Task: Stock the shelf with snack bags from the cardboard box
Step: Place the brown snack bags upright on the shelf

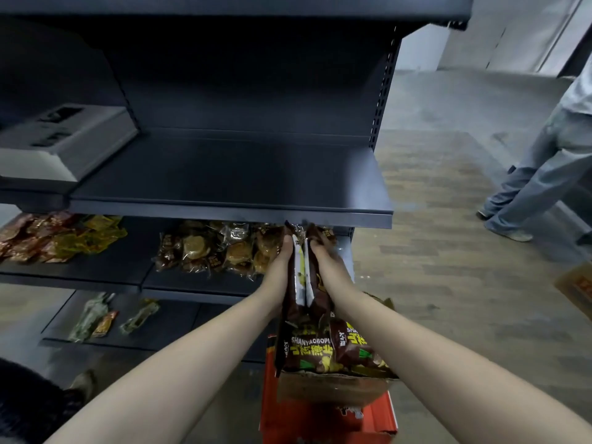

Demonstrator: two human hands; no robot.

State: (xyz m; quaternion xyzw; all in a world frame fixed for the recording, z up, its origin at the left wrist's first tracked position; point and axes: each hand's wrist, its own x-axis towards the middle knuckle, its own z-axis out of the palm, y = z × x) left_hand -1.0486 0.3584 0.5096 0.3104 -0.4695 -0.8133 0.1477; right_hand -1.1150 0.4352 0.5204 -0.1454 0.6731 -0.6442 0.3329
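Two brown snack bags [302,277] stand on edge, pressed together between my palms just below the front lip of the dark upper shelf [230,174]. My left hand [282,267] grips their left side and my right hand [326,267] their right side. Under my wrists sits the cardboard box [333,387] with more brown snack bags [323,347] in it. The box rests on a red stand [320,421].
The middle shelf [105,270] holds clear-wrapped pastry packs [217,248] and red and yellow packets [57,235]. The lowest shelf has a few small packets [105,318]. A grey box [61,139] lies on the upper left shelf. A person's legs [541,168] stand at right.
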